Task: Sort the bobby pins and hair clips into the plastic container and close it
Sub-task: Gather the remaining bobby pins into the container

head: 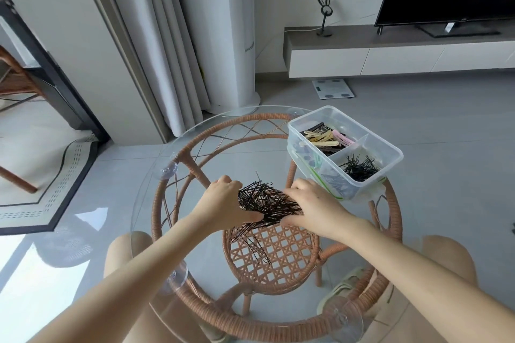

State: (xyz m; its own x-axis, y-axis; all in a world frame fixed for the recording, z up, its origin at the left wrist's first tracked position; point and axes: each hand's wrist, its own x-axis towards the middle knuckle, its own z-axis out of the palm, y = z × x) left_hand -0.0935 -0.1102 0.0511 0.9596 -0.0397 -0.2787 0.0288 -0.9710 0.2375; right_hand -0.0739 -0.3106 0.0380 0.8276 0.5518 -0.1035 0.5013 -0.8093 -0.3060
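Head view: nearest, a few stray pins [252, 242] lie flat on the glass desk [145, 203], just below the hands. Above them the left hand [227, 200] and right hand [312, 209] cup a loose heap of black pins [267, 203] from both sides, fingers curled and pressing it together. The pins look light, thin, stiff and springy, and probably slick on glass. A tangled bunch is likely to shed strays if lifted loosely, so squeezing the heap at its middle from both sides should hold best; flat strays want a fingertip pinch or a slide to the edge. Farther right, the open box [390, 152] sits on its lid [334, 189]: pins [361, 168] in the near compartment, clips [323, 138] in the far one
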